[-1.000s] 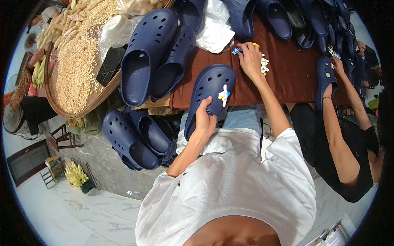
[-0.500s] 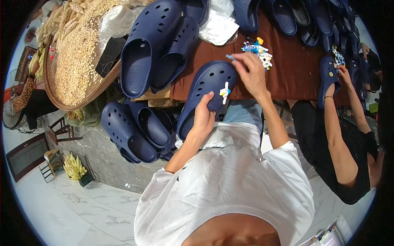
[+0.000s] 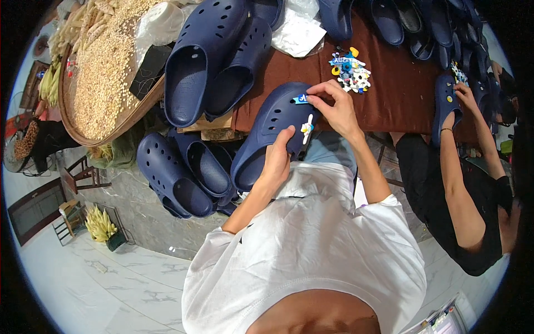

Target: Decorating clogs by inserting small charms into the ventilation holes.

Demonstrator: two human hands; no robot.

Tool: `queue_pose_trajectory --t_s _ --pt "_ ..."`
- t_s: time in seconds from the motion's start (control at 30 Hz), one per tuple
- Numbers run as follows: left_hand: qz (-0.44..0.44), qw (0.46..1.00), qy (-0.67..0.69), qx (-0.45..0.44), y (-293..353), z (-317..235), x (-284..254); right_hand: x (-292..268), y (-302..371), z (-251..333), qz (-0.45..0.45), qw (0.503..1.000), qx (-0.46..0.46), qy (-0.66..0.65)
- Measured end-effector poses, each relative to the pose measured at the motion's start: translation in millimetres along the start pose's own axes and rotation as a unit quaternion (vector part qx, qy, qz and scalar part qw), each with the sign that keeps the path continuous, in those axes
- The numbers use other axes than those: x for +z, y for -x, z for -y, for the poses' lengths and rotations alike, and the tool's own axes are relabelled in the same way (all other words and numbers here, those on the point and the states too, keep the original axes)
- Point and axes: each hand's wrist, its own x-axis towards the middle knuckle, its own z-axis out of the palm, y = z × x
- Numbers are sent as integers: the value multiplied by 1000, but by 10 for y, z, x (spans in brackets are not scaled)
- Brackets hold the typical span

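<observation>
Head: charm pile [image 3: 352, 73] right of held clog [image 3: 273, 117]; grain tray [image 3: 143, 113] left.

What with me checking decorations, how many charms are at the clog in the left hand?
2: white charm on the upper near the left hand; blue charm in the right hand, at the toe. Others may be hidden.

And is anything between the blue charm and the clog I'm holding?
Nothing visible: your right hand holds the blue charm over the navy clog; the white charm sits apart, nearer your left hand.
</observation>
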Motion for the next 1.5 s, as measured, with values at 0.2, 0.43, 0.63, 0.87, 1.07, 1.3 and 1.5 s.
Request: queue_pose_trajectory --t_s 0.2,0.43,0.63,0.87,1.07,1.3,1.5 --pt "-1 999 -22 48 1 14 -61 -26 -2 -89 43 997 38 -44" --pt "17 1000 -22 -1 76 -125 -63 -19 40 -58 72 997 -4 -7" --pt "-23 999 -42 11 95 -145 -134 -64 -58 -188 233 958 51 -158" --pt "7 995 -77 58 51 -89 -155 -15 21 -88 184 979 45 -71" --pt "-2 994 -86 67 49 -77 -144 22 88 -177 163 980 46 -107" --pt "-17 998 -56 -3 -26 -115 -122 151 141 -268 90 981 95 -144" --pt "-39 999 -13 -22 -118 -160 -173 97 121 -191 71 993 71 -58"
